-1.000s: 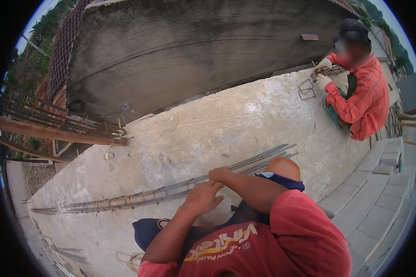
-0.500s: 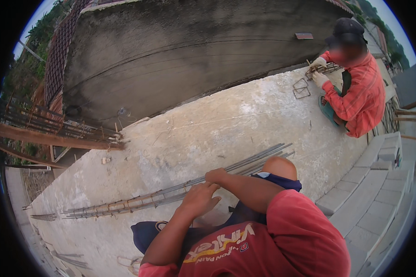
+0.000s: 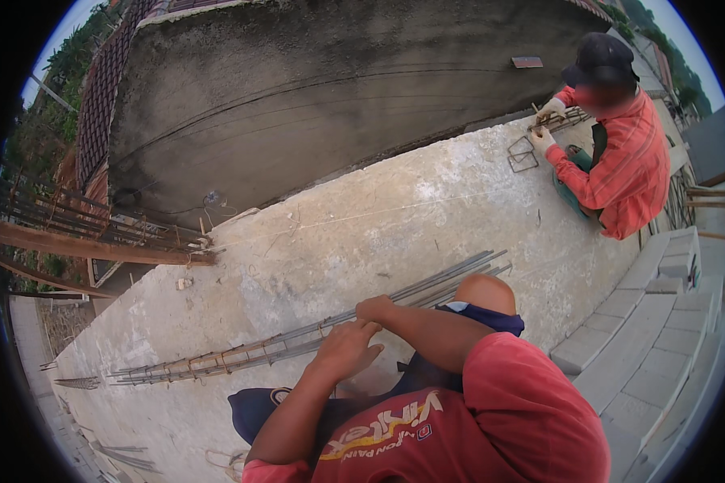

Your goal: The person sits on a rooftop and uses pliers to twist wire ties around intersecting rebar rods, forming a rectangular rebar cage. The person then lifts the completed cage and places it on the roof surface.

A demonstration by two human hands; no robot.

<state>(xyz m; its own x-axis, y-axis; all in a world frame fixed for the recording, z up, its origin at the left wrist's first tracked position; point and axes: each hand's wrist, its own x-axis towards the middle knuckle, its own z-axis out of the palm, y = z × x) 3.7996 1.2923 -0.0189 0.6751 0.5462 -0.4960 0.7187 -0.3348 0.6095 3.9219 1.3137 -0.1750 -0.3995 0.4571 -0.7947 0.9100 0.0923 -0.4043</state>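
Little has shifted across the last second: both hands have stayed on the rebar cage [image 3: 298, 342], with only the view drifting slightly. Left hand [image 3: 345, 350] lies over the bars, fingers curled together on top; whether they pinch a tie wire I cannot tell. Right hand [image 3: 376, 308] sits just beyond, closed around the upper bars, forearm crossing in front of the bent knee [image 3: 483, 291]. That cage's long axis runs from lower left to upper right, straight under both hands, on the rough concrete slab [image 3: 338, 233]. At the far right edge, a co-worker [image 3: 620, 161] in an orange shirt handles square stirrups [image 3: 524, 154], beside concrete blocks [image 3: 660, 298].
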